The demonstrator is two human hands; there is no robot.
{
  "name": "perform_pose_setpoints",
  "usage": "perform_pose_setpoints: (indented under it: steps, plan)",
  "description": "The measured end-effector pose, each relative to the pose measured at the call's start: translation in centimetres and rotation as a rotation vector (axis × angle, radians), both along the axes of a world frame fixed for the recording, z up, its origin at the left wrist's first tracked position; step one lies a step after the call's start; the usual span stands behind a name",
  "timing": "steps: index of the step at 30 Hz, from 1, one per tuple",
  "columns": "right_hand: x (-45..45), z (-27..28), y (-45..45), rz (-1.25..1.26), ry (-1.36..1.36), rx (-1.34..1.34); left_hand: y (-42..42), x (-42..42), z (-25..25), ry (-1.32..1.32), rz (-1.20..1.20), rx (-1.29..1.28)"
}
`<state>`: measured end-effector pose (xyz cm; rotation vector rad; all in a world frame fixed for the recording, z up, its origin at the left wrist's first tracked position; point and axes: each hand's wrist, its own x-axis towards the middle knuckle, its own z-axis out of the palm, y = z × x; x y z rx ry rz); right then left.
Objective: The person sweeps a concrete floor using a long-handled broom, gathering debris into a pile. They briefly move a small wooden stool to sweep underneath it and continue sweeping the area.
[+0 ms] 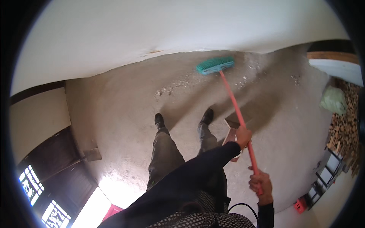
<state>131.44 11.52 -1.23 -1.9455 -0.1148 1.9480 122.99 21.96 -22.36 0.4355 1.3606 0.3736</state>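
Observation:
A broom with a red handle point(232, 97) and a teal bristle head point(216, 65) reaches away from me to the floor near the white wall. My left hand point(243, 136) is closed around the middle of the handle. Lower down, near its end, my right hand point(261, 183) grips the same handle. Light debris point(174, 87) lies scattered on the floor to the left of the broom head, and more small bits point(244, 81) lie to its right. The bristles point towards the wall.
A small wooden stool point(231, 135) stands beside my leg, partly hidden by my arm. Along the right are stacked firewood point(343, 125), a pale green bag point(333, 99), a black metal frame point(326, 173) and a red plastic item point(300, 205). Dark doors point(54, 151) stand at the left.

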Motion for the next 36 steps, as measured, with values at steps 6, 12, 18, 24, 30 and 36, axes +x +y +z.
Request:
perform_pose_setpoints:
  steps: [6, 12, 18, 24, 30, 36]
  plan:
    - [6.2, 7.0, 0.5, 0.185, -0.166, -0.011, 0.0, 4.4, 7.8, -0.325, 0.326, -0.263]
    - [-2.0, 11.1, -1.0, 0.425, -0.040, -0.087, -4.1, -8.3, 13.8, -0.355, 0.344, -0.432]
    - [-14.1, -0.1, 2.3, 0.642, 0.432, -0.032, -8.9, -28.8, 5.2, -0.219, 0.664, -0.416]
    - [-30.9, -12.9, 4.6, 0.602, 0.662, -0.033, -10.7, -47.6, -4.3, 0.075, 0.788, -0.417]
    - [-30.9, -16.2, 4.1, 0.414, 0.584, -0.120, -9.5, -44.3, -9.7, 0.144, 0.760, -0.302]
    - [-15.4, -4.5, 6.2, 0.295, 0.396, -0.199, -9.5, -31.6, -12.3, -0.209, 0.443, -0.154]
